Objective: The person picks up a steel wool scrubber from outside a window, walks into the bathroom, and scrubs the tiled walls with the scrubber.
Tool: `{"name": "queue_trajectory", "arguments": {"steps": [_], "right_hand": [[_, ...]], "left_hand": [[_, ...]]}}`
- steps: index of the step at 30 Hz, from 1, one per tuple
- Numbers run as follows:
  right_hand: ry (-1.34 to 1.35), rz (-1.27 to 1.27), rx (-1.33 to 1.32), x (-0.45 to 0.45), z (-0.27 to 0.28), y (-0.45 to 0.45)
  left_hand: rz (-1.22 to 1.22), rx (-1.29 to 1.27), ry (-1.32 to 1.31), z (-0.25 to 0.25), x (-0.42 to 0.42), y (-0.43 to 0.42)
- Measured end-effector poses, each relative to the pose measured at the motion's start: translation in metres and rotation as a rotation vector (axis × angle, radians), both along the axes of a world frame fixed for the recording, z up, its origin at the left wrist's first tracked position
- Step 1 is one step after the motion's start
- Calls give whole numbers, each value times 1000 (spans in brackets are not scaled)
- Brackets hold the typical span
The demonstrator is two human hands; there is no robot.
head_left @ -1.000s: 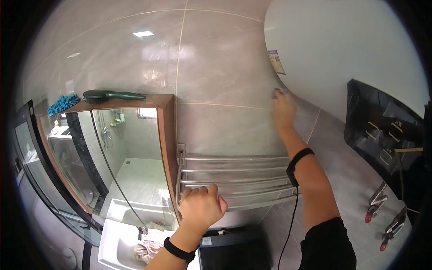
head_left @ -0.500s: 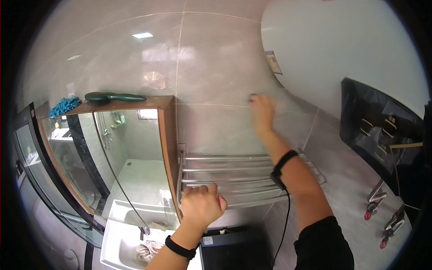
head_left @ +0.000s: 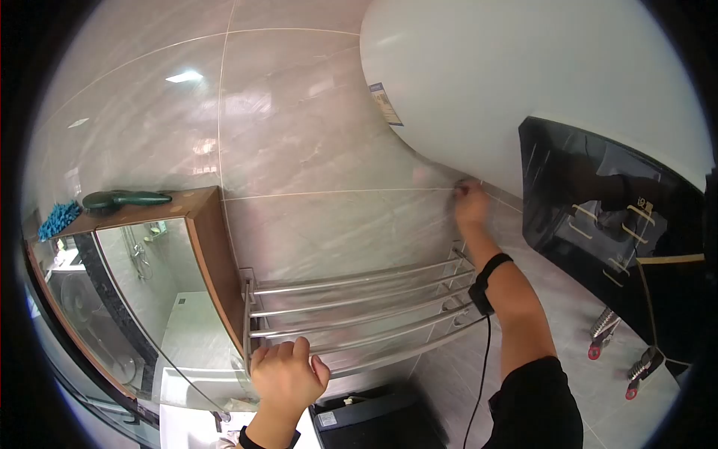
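Note:
My left hand is closed at the left front end of a metal rack, its fingers curled over the bar. Higher up on the right, my right hand is at the tiled wall, below the large white rounded tank. Its fingers are pinched together around something small and dark, too small to make out. A black band with a cable sits on my right wrist.
A mirrored cabinet stands left, with a green brush and blue fuzzy item on top. Below are a white basin and black appliance. At right are a glossy black panel and red-tipped valves.
The view has turned right, shifting the cabinet and rack left. My right hand moved left along the wall, then back right toward the corner under the tank. My left hand stays on the rack.

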State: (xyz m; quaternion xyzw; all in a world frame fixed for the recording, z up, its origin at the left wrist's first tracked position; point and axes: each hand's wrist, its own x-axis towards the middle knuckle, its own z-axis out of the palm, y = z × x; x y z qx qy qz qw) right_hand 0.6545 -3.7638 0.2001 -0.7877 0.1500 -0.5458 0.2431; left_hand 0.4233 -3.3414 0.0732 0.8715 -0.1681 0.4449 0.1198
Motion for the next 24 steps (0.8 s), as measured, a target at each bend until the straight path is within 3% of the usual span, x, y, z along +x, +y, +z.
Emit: {"name": "queue_trajectory", "arguments": {"steps": [2,5,8,11,14,17,20,23,24], "right_hand": [[-179,174,-353,-3,-15,45],[-98,314,-580,-21,-4,80],[-111,293,-178,-13,12,43],[-80,189,-319,-18,-2,53],[-89,301,-616,-10,-19,56],[-170,147,-232,3,6,15],[2,168,-287,-15,-1,47],[120,336,-533,-30,-12,73],[57,282,-447,-28,-8,63]], "left_hand": [[-8,5,-23,1,1,1],[-15,15,-14,0,2,1],[-2,15,15,3,0,1],[-30,-14,5,0,2,2],[-19,-28,13,3,0,1],[-24,-22,15,1,0,2],[-21,-28,-19,1,1,1],[-15,-25,-8,2,1,-1],[-11,-17,8,2,0,0]]}}
